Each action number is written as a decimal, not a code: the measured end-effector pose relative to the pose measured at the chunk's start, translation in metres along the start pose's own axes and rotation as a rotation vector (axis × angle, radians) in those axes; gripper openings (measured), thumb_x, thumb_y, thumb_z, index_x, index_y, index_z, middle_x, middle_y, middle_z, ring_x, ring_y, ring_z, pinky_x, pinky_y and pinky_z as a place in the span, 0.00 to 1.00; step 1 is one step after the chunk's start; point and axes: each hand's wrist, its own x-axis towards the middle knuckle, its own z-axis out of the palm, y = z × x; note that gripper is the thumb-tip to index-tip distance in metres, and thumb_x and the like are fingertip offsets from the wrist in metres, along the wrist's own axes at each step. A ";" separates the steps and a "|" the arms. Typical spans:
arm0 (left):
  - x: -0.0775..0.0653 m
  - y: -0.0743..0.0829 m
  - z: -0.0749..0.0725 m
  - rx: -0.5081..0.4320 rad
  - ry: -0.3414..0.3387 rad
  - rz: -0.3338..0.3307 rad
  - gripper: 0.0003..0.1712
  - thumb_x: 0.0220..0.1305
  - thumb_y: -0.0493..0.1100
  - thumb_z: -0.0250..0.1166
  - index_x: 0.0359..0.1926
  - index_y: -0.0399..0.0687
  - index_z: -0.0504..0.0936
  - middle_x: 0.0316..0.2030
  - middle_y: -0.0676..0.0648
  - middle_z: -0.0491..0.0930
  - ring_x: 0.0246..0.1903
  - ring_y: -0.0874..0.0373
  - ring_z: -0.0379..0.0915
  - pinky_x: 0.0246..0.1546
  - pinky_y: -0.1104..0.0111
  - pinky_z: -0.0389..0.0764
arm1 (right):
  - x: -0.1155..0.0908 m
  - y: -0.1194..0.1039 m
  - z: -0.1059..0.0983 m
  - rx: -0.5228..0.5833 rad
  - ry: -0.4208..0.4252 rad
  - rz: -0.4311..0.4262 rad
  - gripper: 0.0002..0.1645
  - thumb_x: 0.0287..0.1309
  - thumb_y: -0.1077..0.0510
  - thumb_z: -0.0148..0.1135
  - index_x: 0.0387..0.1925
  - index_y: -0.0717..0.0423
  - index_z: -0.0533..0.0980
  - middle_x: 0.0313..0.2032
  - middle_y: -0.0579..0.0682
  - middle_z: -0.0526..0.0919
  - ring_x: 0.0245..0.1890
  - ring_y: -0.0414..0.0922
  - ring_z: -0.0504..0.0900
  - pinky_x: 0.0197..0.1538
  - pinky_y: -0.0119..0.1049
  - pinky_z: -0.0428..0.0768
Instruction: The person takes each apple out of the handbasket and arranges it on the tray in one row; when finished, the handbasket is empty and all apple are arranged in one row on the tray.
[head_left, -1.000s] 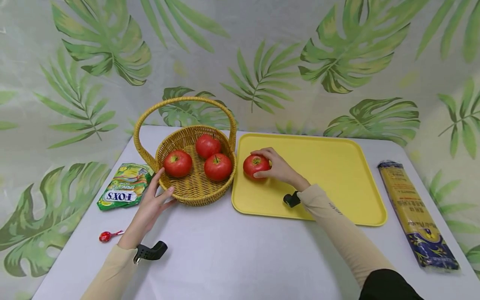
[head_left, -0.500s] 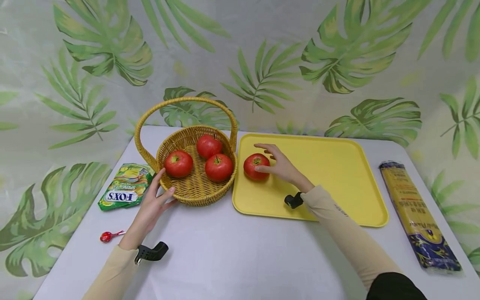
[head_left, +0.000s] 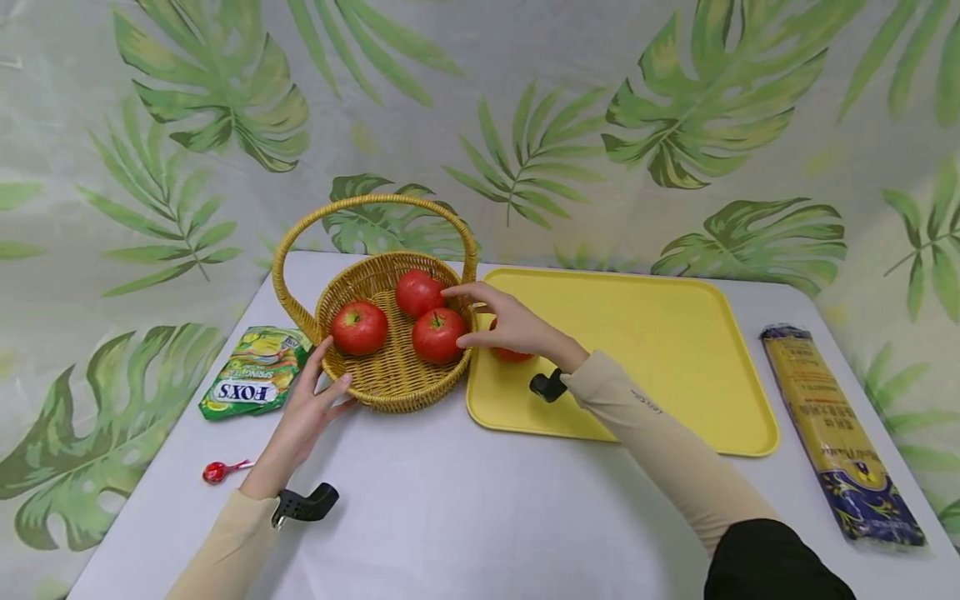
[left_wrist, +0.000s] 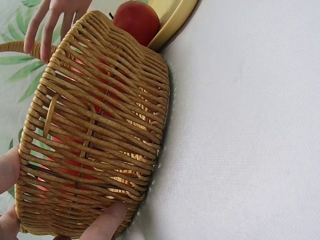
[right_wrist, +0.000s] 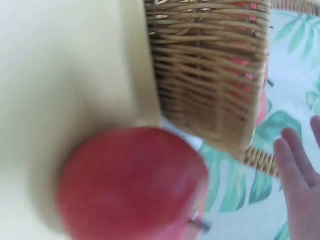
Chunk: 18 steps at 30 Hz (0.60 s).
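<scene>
A wicker basket [head_left: 397, 402] with a tall handle stands at the left of the table and holds three red apples [head_left: 360, 327]. My left hand [head_left: 303, 412] grips its near left side, fingers at the rim and thumb on the woven wall in the left wrist view. Over the basket's right rim reaches my right hand [head_left: 510, 323], fingers spread and holding nothing, its fingertips beside the two right-hand apples. Partly hidden below that hand, another red apple [head_left: 513, 354] lies on the yellow tray [head_left: 645, 342]; the right wrist view shows this apple [right_wrist: 132, 182] close up.
Left of the basket lies a green FOX'S candy bag [head_left: 255, 375], with a red lollipop [head_left: 215, 472] nearer the front. A long yellow and blue pasta packet [head_left: 843, 433] lies along the right edge. Behind the table hangs a leaf-patterned cloth [head_left: 525, 125].
My right hand has let go of the apple on the tray and moved left over the basket's rim. That apple stays in place. My left hand keeps its grip on the basket.
</scene>
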 end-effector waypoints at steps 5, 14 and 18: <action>0.001 -0.002 -0.001 -0.009 -0.001 0.008 0.41 0.73 0.39 0.52 0.76 0.60 0.39 0.73 0.45 0.26 0.67 0.39 0.47 0.61 0.44 0.62 | 0.024 -0.006 0.012 -0.114 -0.122 0.022 0.39 0.53 0.56 0.71 0.65 0.56 0.67 0.63 0.54 0.65 0.64 0.51 0.61 0.65 0.47 0.63; 0.000 -0.001 -0.001 0.017 0.005 0.010 0.42 0.72 0.40 0.53 0.76 0.60 0.39 0.73 0.44 0.27 0.67 0.38 0.47 0.61 0.44 0.62 | 0.046 -0.006 0.025 -0.291 -0.265 0.172 0.38 0.55 0.54 0.70 0.66 0.48 0.66 0.65 0.55 0.58 0.63 0.53 0.59 0.63 0.49 0.65; 0.001 -0.001 -0.001 0.030 0.010 0.007 0.42 0.72 0.41 0.54 0.76 0.61 0.39 0.73 0.44 0.27 0.67 0.38 0.47 0.60 0.44 0.63 | 0.050 -0.004 0.030 -0.343 -0.278 0.183 0.38 0.52 0.59 0.70 0.65 0.47 0.67 0.64 0.57 0.59 0.62 0.54 0.60 0.61 0.48 0.67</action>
